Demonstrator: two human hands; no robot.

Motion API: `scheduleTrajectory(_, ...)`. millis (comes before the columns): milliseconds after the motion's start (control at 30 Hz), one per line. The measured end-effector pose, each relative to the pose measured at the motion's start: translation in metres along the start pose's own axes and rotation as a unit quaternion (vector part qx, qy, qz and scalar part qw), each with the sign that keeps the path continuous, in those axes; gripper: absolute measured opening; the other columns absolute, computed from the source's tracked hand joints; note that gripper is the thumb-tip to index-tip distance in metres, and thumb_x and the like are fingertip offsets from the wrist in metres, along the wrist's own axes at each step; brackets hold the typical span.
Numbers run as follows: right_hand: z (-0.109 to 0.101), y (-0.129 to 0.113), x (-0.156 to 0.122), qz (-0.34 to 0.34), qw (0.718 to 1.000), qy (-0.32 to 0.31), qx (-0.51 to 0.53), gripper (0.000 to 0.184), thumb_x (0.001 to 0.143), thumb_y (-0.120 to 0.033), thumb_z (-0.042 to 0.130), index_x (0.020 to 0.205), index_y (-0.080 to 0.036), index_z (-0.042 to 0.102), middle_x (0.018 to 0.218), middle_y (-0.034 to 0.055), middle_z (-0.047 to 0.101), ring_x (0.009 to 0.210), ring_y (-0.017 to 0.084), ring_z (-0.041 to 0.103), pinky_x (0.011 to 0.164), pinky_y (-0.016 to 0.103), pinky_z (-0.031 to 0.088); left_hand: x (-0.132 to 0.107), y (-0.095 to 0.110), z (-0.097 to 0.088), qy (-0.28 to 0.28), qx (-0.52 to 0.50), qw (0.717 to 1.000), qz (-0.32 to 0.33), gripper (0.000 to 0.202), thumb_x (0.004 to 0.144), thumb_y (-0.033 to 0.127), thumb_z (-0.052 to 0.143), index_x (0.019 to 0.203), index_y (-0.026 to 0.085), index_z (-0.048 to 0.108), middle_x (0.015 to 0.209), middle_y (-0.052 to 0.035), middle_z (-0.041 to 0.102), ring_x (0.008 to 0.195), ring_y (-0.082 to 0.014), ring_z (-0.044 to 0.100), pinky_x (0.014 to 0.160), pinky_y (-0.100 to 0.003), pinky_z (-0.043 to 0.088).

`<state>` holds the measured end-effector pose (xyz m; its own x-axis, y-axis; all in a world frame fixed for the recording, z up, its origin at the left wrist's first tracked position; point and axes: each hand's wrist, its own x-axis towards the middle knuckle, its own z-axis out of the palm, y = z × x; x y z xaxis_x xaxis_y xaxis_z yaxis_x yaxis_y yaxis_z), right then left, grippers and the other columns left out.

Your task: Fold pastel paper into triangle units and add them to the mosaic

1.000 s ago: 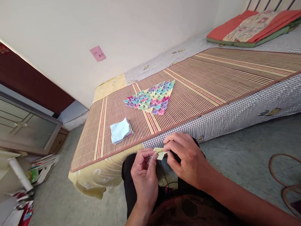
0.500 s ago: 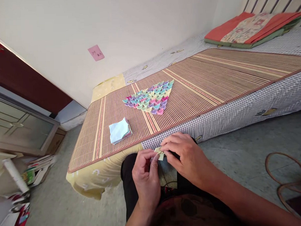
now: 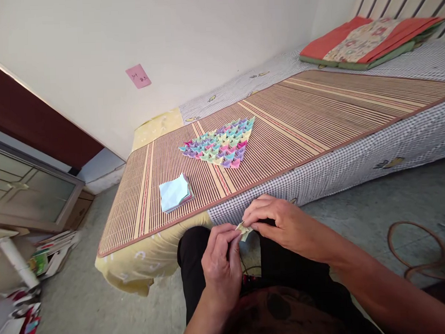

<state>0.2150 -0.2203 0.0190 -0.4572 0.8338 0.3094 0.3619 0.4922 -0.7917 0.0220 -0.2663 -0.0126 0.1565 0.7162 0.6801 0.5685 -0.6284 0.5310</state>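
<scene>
Both my hands meet over my lap and pinch a small pale yellow folded paper (image 3: 243, 230). My left hand (image 3: 221, 265) grips its left side with thumb and fingers closed. My right hand (image 3: 279, 223) holds the right side, fingers curled over it. On the striped bed mat (image 3: 316, 120) ahead lies a triangle of several small folded paper pieces (image 3: 219, 143) in pink, purple, green and blue. A stack of square paper sheets (image 3: 174, 193), light blue on top, sits nearer the mat's front left.
The bed (image 3: 389, 146) has a checked sheet and folded red and green bedding (image 3: 367, 40) at the far end. A pink note (image 3: 138, 76) is stuck to the wall. Clutter and papers (image 3: 32, 261) lie on the floor at left; a brown hose (image 3: 418, 248) coils at right.
The folded paper looks smaller and more compact between my fingers. My hands shifted slightly right and lower in view as my head turned a little.
</scene>
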Motion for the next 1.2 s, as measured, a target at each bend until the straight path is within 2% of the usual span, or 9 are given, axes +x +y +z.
scheduleTrajectory(167, 0.000, -0.003, 0.001, -0.011, 0.997, -0.019, -0.071, 0.028, 0.085, 0.007, 0.068, 0.087, -0.020, 0.076, 0.089, -0.0002, 0.075, 0.090, 0.019, 0.065, 0.083, 0.033, 0.050, -0.002, -0.001, 0.001, -0.015, -0.003, 1.000, 0.009, 0.023, 0.095, -0.003, 0.060, 0.104, 0.017, 0.068, 0.098, -0.0041, 0.068, 0.091, -0.0129, 0.070, 0.087, -0.021, 0.055)
scheduleTrajectory(267, 0.003, -0.006, -0.001, -0.017, 0.994, -0.015, -0.108, 0.023, 0.088, 0.003, 0.069, 0.082, -0.019, 0.073, 0.085, 0.0006, 0.072, 0.085, 0.019, 0.061, 0.078, 0.033, 0.047, -0.003, -0.001, 0.001, -0.015, -0.020, 1.000, -0.014, 0.020, 0.096, -0.001, 0.061, 0.101, 0.017, 0.069, 0.096, -0.0036, 0.069, 0.089, -0.0127, 0.069, 0.084, -0.021, 0.055)
scheduleTrajectory(367, 0.006, -0.006, -0.005, -0.052, 0.992, -0.003, -0.115, 0.022, 0.096, -0.004, 0.065, 0.079, -0.017, 0.071, 0.081, 0.0019, 0.068, 0.081, 0.019, 0.057, 0.075, 0.033, 0.045, -0.003, -0.001, 0.002, -0.014, -0.074, 0.993, -0.095, 0.012, 0.097, 0.008, 0.064, 0.095, 0.019, 0.069, 0.094, -0.0025, 0.069, 0.085, -0.0133, 0.068, 0.076, -0.021, 0.055)
scheduleTrajectory(467, 0.010, -0.003, -0.009, -0.076, 0.991, 0.007, -0.113, 0.027, 0.101, -0.006, 0.059, 0.079, -0.017, 0.070, 0.079, 0.0029, 0.067, 0.079, 0.019, 0.054, 0.074, 0.033, 0.045, -0.004, 0.000, 0.004, -0.017, -0.170, 0.961, -0.218, 0.008, 0.099, 0.018, 0.066, 0.092, 0.020, 0.070, 0.091, -0.0018, 0.068, 0.081, -0.0143, 0.066, 0.070, -0.022, 0.054)
scheduleTrajectory(533, 0.013, -0.001, -0.011, -0.075, 0.991, 0.016, -0.114, 0.028, 0.101, -0.005, 0.057, 0.079, -0.017, 0.070, 0.080, 0.0037, 0.067, 0.081, 0.020, 0.054, 0.074, 0.033, 0.046, -0.005, -0.001, 0.005, -0.017, -0.207, 0.943, -0.259, 0.010, 0.100, 0.021, 0.065, 0.092, 0.020, 0.072, 0.090, -0.0018, 0.068, 0.080, -0.0148, 0.065, 0.071, -0.023, 0.054)
scheduleTrajectory(733, 0.021, -0.003, -0.016, -0.073, 0.990, 0.066, -0.104, 0.024, 0.098, -0.003, 0.062, 0.081, -0.017, 0.071, 0.093, 0.0050, 0.070, 0.092, 0.021, 0.057, 0.081, 0.035, 0.048, -0.008, -0.001, 0.003, -0.030, -0.197, 0.949, -0.244, 0.012, 0.101, 0.021, 0.063, 0.096, 0.021, 0.075, 0.089, -0.0015, 0.066, 0.080, -0.0151, 0.061, 0.070, -0.024, 0.049)
scheduleTrajectory(900, 0.030, -0.002, -0.017, -0.077, 0.987, 0.106, -0.089, 0.024, 0.098, -0.005, 0.063, 0.078, -0.018, 0.065, 0.102, 0.0051, 0.071, 0.100, 0.022, 0.059, 0.088, 0.038, 0.049, -0.010, 0.002, 0.002, -0.026, -0.207, 0.948, -0.241, 0.011, 0.100, 0.023, 0.065, 0.092, 0.021, 0.073, 0.088, -0.0016, 0.066, 0.082, -0.0158, 0.061, 0.072, -0.024, 0.048)
scheduleTrajectory(1100, 0.041, -0.002, -0.017, -0.105, 0.979, 0.121, -0.127, 0.022, 0.093, 0.000, 0.057, 0.083, -0.018, 0.061, 0.107, 0.0080, 0.071, 0.102, 0.025, 0.060, 0.090, 0.044, 0.050, 0.000, 0.012, 0.004, -0.032, -0.253, 0.906, -0.338, 0.020, 0.095, 0.037, 0.072, 0.090, 0.018, 0.069, 0.081, -0.0015, 0.067, 0.073, -0.0148, 0.060, 0.066, -0.023, 0.049)
scheduleTrajectory(1200, 0.043, -0.002, -0.017, -0.115, 0.971, 0.137, -0.156, 0.021, 0.094, -0.002, 0.057, 0.082, -0.019, 0.060, 0.112, 0.0092, 0.071, 0.106, 0.027, 0.060, 0.091, 0.046, 0.050, 0.003, 0.013, 0.002, -0.040, -0.251, 0.901, -0.351, 0.026, 0.097, 0.042, 0.069, 0.088, 0.017, 0.067, 0.078, -0.0009, 0.065, 0.072, -0.0141, 0.058, 0.065, -0.022, 0.048)
